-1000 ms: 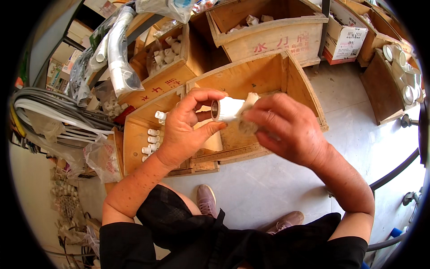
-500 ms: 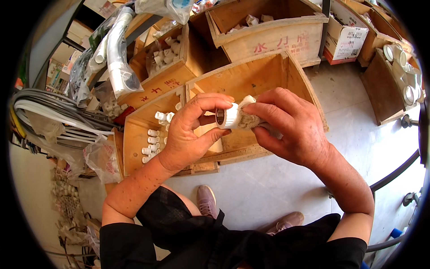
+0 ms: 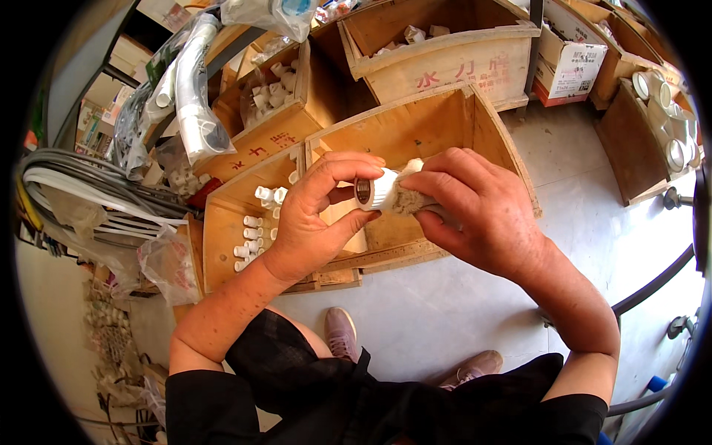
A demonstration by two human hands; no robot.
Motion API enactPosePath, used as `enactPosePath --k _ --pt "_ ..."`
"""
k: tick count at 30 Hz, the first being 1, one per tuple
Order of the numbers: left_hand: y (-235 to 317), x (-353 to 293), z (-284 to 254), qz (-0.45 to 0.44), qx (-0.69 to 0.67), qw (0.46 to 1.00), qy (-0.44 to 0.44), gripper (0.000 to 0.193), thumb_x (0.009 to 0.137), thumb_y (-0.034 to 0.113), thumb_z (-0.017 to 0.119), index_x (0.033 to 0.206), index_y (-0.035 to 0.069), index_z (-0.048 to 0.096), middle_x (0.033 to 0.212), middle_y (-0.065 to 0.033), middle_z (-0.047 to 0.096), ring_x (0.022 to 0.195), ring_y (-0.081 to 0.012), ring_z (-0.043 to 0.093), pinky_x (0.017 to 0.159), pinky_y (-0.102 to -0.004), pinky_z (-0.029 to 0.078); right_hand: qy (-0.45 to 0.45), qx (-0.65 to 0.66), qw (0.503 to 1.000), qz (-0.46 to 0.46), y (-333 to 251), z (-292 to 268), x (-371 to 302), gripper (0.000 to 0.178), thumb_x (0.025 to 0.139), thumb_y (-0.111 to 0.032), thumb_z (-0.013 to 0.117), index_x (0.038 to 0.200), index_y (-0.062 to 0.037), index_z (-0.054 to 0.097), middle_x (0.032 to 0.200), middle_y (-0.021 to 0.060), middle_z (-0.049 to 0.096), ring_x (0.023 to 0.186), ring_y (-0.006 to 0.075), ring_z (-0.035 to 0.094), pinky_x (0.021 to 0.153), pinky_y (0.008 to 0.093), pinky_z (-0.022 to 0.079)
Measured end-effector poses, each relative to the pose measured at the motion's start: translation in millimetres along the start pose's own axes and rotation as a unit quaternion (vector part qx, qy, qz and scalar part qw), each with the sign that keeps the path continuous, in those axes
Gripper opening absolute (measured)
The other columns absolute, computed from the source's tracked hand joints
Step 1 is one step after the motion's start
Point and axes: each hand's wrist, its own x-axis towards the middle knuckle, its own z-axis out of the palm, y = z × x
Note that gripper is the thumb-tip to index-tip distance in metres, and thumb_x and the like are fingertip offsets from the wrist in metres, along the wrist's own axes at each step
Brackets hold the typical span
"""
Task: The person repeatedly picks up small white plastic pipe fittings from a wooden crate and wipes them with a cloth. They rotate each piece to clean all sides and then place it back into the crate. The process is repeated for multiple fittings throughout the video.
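White plastic fitting (image 3: 382, 191), open end facing left, sat pinched between thumb and fingers of your left hand (image 3: 314, 206), above the near wooden box (image 3: 443, 122); your right hand (image 3: 480, 206) pressed a beige rag (image 3: 408, 200) against its right part. That fingertip hold looked slight, so a hard twist of the rag could have popped it loose into the box.
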Motion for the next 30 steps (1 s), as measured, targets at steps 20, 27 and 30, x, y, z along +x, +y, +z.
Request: enactPosePath --k 20,27,30 --pt "3 -1 0 -0.033 -0.035 0.999 0.009 0.047 0.078 -0.014 0.067 0.119 0.007 0.057 0.124 -0.0056 0.055 0.115 -0.0155 0.056 0.099 -0.0315 0.049 0.007 0.014 1.0 0.015 -3 6 -2 0.029 0.069 -0.01 0.07 0.098 -0.0098 0.064 0.092 0.0049 0.056 0.083 0.0251 0.061 0.066 0.0359 0.053" --pt "6 -3 -9 -0.054 -0.034 0.998 0.008 0.049 0.079 -0.013 0.067 0.122 0.007 0.055 0.124 -0.0042 0.056 0.112 -0.0146 0.057 0.099 -0.0318 0.049 -0.039 -0.027 0.996 0.077 24 -1 -13 0.026 0.074 -0.008 0.068 0.099 -0.0084 0.063 0.091 0.0072 0.056 0.088 0.0266 0.061 0.071 0.0385 0.053" --pt "9 -3 -5 -0.078 -0.046 0.996 0.013 0.049 0.08 -0.012 0.067 0.123 0.006 0.055 0.124 -0.0036 0.056 0.11 -0.0141 0.058 0.099 -0.0317 0.049 -0.001 0.014 0.998 0.061 13 -8 -1 0.029 0.073 -0.008 0.069 0.1 -0.0083 0.062 0.092 0.0076 0.056 0.088 0.0274 0.06 0.071 0.0385 0.052"
